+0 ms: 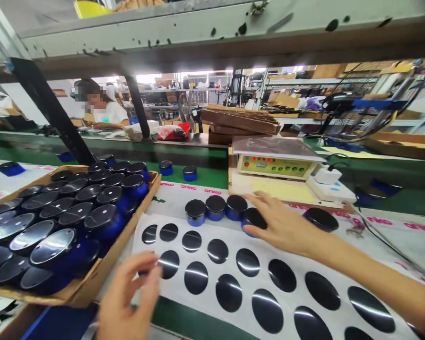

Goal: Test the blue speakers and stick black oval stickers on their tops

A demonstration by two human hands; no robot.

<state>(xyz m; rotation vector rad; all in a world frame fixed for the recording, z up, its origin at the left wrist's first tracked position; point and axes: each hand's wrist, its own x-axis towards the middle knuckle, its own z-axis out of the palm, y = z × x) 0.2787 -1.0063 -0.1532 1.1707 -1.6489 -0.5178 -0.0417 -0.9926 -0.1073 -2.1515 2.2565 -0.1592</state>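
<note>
My right hand point(276, 222) is closed round a blue jar with a black lid point(254, 218), at the right end of a short row of similar jars point(215, 207). Bent and slightly blurred, my left hand point(132, 293) hovers over the left edge of a white sheet point(205, 255) bearing rows of glossy black round stickers point(228, 293). The thumb and forefinger of the left hand are a little apart, with nothing visible between them. One more jar point(321, 219) lies beyond my right forearm.
A cardboard tray point(118, 257) full of black-lidded blue jars stands at the left. Two jars point(189, 173) sit on the green belt point(212, 165). A control box point(279, 165) with lights stands behind the right hand. A shelf beam point(198, 42) crosses overhead; a person point(108, 111) sits beyond.
</note>
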